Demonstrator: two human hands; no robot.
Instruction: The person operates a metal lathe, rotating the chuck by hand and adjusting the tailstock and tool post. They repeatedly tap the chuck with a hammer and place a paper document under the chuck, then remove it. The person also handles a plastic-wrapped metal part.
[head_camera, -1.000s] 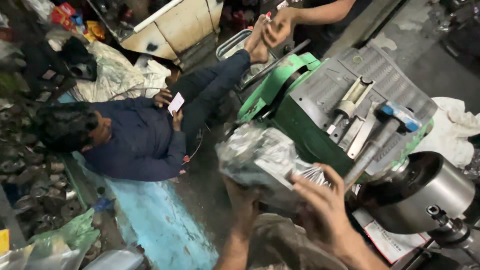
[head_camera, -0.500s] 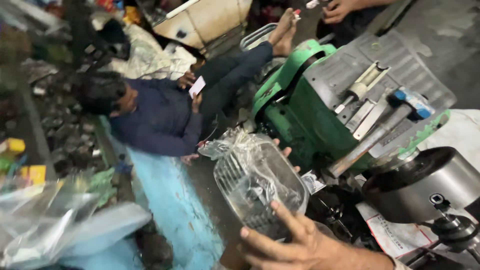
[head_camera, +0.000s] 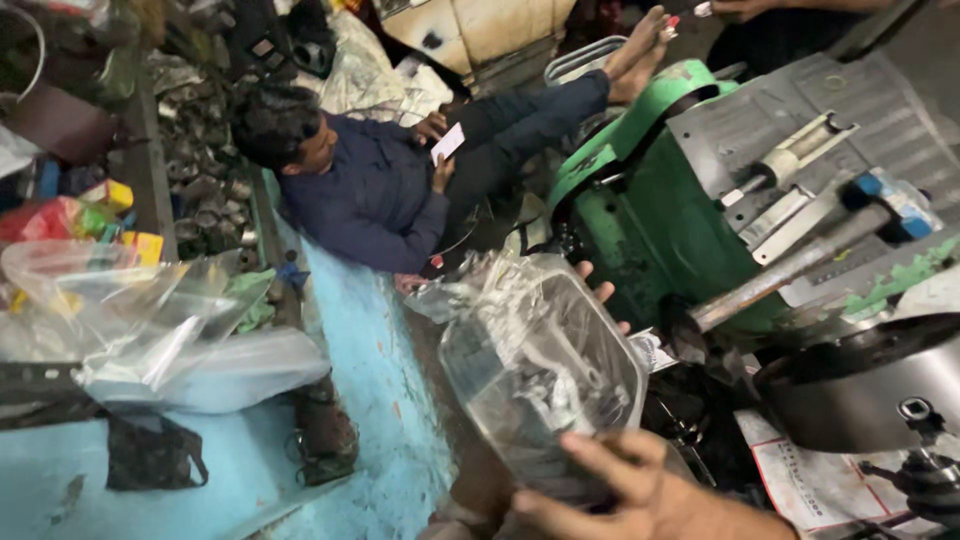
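Both hands grip a clear bag (head_camera: 540, 370): right hand (head_camera: 640, 490) near, left hand (head_camera: 600, 295) behind it, only fingertips showing. Green lathe (head_camera: 650, 200) right; seated person (head_camera: 370, 190) far; blue bench (head_camera: 370, 400) left.

Pretty dim on my feed, with the light seeming to come from overhead. Glare blows out the crinkled clear plastic bag (head_camera: 545, 370), my right hand (head_camera: 640, 495) is soft with motion blur, and the dark corners lose detail.
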